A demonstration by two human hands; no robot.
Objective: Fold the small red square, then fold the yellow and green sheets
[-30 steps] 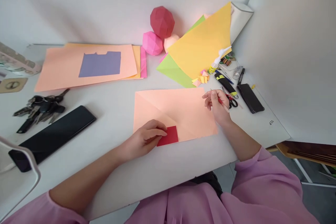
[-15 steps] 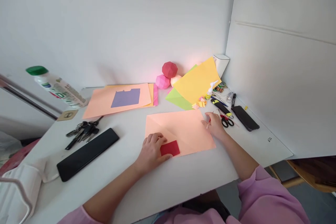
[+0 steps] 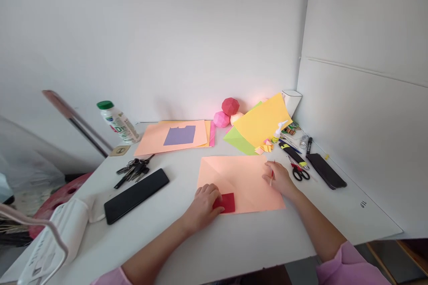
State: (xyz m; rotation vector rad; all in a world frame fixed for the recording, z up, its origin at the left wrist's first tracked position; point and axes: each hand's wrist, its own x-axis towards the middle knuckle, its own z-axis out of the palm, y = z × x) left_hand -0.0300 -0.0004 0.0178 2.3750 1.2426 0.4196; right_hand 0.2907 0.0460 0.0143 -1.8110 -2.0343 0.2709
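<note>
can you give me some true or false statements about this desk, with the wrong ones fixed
1. The left hand touches the red paper. True.
2. The right hand holds the scissors. False: it holds a slim stick; the scissors lie on the desk, to the right of that hand.
3. The bottle has a green cap. True.
4. The keys lie on the purple paper. False: they lie directly on the desk.
5. The red faceted ball shows higher in view than the pink one. True.
</note>
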